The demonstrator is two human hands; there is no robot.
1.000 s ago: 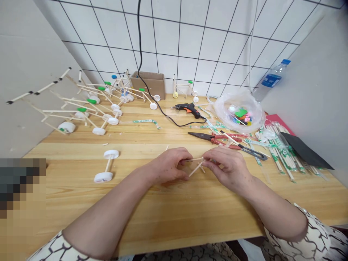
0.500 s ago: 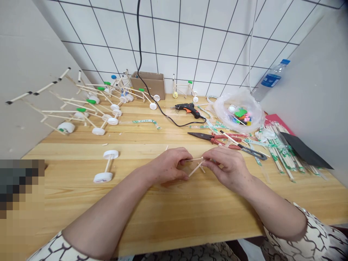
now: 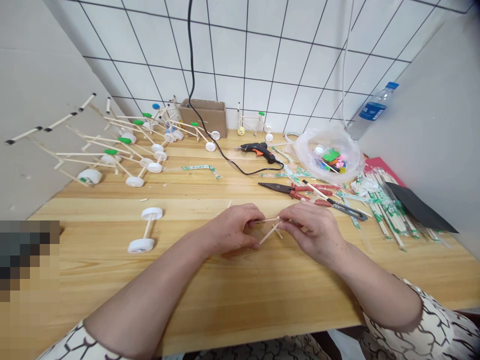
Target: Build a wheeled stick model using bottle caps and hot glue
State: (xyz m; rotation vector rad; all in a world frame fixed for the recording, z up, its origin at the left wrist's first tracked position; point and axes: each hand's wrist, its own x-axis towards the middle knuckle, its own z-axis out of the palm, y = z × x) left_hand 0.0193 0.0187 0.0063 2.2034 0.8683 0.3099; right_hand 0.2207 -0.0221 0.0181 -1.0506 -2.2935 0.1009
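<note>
Between my two hands is a small frame of wooden sticks (image 3: 269, 233), its pieces meeting at an angle near my right fingertips. My left hand (image 3: 238, 227) is closed on the frame's left side, thumb and fingers curled around the stick ends. At the joint, my right hand (image 3: 313, 227) pinches the sticks between thumb and forefinger. Part of the frame is hidden behind my fingers. To the left of my left arm lies a stick axle with two white wheels (image 3: 141, 245).
Several stick-built wheeled models (image 3: 123, 155) stand at the left. A glue gun (image 3: 258, 150), red-handled pliers (image 3: 290, 190) and a utility knife (image 3: 345, 207) lie behind my hands. At the right are a plastic bag of colourful bits (image 3: 332, 155), wrapped chopsticks (image 3: 386, 210) and a bottle (image 3: 375, 110).
</note>
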